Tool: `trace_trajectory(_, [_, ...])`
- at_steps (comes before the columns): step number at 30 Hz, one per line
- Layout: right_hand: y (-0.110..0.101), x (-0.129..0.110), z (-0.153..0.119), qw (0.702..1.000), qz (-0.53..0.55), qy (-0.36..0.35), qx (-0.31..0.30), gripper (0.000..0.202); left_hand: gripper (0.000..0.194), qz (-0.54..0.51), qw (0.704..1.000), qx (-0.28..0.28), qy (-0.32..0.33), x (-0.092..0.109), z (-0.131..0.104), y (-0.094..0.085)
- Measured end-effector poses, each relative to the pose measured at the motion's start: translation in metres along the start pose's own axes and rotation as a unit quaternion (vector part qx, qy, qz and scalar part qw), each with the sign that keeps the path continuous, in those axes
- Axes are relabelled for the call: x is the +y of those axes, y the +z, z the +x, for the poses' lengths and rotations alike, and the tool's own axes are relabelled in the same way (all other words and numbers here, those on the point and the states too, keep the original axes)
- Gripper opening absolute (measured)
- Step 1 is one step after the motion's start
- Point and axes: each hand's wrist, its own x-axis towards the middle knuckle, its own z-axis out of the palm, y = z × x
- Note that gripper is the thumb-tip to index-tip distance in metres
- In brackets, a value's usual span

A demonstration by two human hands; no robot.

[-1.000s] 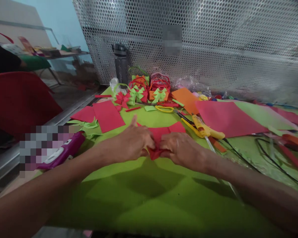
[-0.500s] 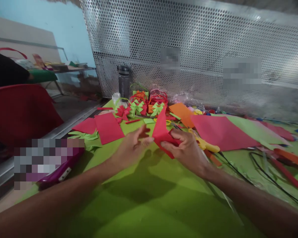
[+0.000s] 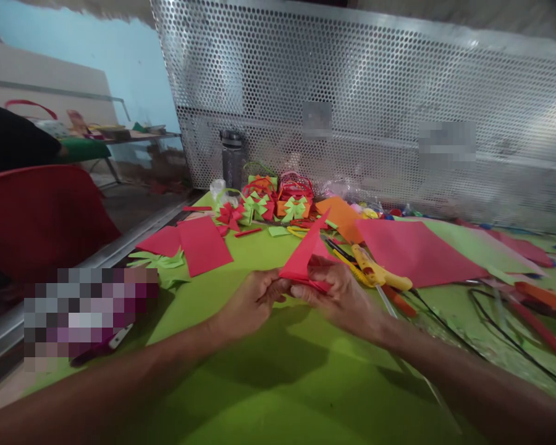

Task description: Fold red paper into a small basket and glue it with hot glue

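In the head view, the left grip [image 3: 254, 300] has come back to the folded red sheet [image 3: 302, 253] and now pinches its lower left corner, where a moment ago its fingers were apart from it. The right grip [image 3: 347, 296] clasps the lower right part, thumb along the bottom edge, and one pointed flap stands up between the two. The sheet is thus held from both sides, above the middle of the green surface [image 3: 241, 395], which likely steadies the fold better than the right side alone; the layers hidden behind the fingers cannot be made out. Beyond it, near the perforated metal panel [image 3: 278, 80], sit small paper baskets with green bows [image 3: 295, 209]. A yellow glue gun [image 3: 380, 270] lies just beside the right grip, and a flat red rectangle [image 3: 204, 246] lies on the left.
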Motion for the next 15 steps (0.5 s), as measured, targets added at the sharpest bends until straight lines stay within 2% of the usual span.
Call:
trace_trajectory(5, [0.002, 0.004, 0.0, 0.999, -0.037, -0.014, 0.009, 0.021, 0.025, -0.131, 0.99, -0.036, -0.041, -0.002, -0.002, 0.001])
trace_trajectory(9, [0.003, 0.005, -0.001, 0.993, -0.115, -0.034, 0.021, 0.022, 0.024, -0.306, 0.947, -0.077, -0.062, -0.004, -0.002, 0.001])
trace_trajectory(12, [0.007, 0.009, -0.004, 0.98, -0.188, -0.055, 0.031, 0.018, 0.021, -0.413, 0.904, -0.056, -0.091, -0.002, -0.001, 0.005])
trace_trajectory(15, [0.012, 0.015, -0.007, 0.959, -0.272, -0.067, 0.037, 0.019, 0.019, -0.464, 0.879, -0.014, -0.109, 0.001, 0.001, 0.01])
